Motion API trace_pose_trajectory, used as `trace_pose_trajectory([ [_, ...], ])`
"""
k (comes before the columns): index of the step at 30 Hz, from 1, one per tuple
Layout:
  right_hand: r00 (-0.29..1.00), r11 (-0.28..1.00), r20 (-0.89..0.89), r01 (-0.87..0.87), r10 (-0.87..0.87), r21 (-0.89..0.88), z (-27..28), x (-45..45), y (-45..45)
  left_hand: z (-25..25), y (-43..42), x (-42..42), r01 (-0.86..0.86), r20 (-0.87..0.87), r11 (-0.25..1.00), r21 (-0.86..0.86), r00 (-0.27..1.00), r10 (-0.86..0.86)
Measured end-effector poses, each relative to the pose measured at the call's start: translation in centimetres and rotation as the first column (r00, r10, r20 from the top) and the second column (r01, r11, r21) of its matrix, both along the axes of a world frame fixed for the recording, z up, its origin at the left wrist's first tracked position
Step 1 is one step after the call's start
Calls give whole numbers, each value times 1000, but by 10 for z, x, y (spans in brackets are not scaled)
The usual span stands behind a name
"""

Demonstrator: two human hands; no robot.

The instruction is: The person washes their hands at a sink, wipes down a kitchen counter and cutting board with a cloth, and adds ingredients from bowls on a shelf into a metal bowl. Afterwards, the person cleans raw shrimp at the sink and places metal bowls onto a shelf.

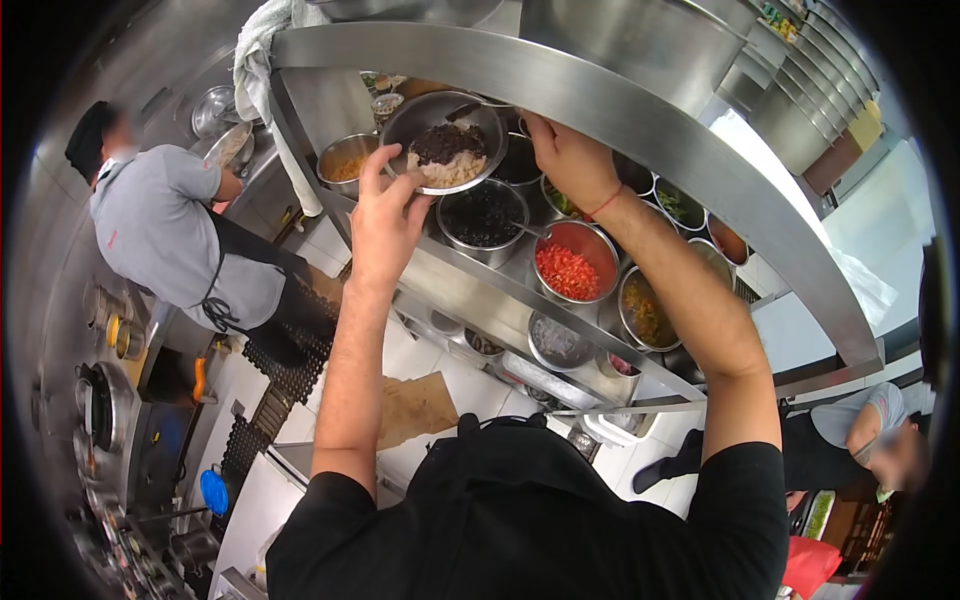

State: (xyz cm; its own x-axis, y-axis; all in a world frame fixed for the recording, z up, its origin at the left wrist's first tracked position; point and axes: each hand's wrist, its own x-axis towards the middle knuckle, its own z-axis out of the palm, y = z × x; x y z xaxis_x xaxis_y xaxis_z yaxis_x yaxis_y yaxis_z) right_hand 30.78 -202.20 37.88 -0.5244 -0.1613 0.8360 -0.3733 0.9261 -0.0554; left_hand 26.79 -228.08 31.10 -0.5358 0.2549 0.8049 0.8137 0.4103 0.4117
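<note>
My left hand (pixel 388 215) grips the near left rim of a steel bowl (pixel 395 125), thumb and fingers on its edge. Inside lie a pale crumbly food (pixel 455 170) and a dark, finely chopped food (pixel 447 143). A spoon (pixel 484 103) with dark food on its end reaches over the bowl's far side, its handle running to my right hand (pixel 572 165). The fingers of that hand are closed around the handle's end, partly hidden under the steel shelf edge. Just below the bowl stands a pot of black food (pixel 484 215) with a spoon in it.
Containers of red chopped food (pixel 570 270), yellowish food (pixel 648 308) and orange food (pixel 345 165) stand around the bowl. A curved steel shelf edge (pixel 600 90) spans above. One person in grey (pixel 190 230) works at left, another person (pixel 840 435) at lower right.
</note>
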Motion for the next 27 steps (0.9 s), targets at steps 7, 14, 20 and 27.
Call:
trace_pose_trajectory([
  [7, 984, 985, 22, 175, -175, 6, 6, -2, 14, -4, -5, 3, -30, -69, 1000, -1, 997, 30],
  [14, 950, 941, 288, 205, -125, -270, -33, -31, 59, -4, -43, 44, -126, -69, 991, -52, 990, 122],
  [20, 900, 987, 407, 124, -156, 105, -34, -33, 35, -5, -63, 126, -281, -101, 960, -12, 955, 278],
  [27, 954, 992, 280, -121, 104, 44, 20, -15, -48, -32, -28, 274, -545, -1, 838, -2, 838, 545],
])
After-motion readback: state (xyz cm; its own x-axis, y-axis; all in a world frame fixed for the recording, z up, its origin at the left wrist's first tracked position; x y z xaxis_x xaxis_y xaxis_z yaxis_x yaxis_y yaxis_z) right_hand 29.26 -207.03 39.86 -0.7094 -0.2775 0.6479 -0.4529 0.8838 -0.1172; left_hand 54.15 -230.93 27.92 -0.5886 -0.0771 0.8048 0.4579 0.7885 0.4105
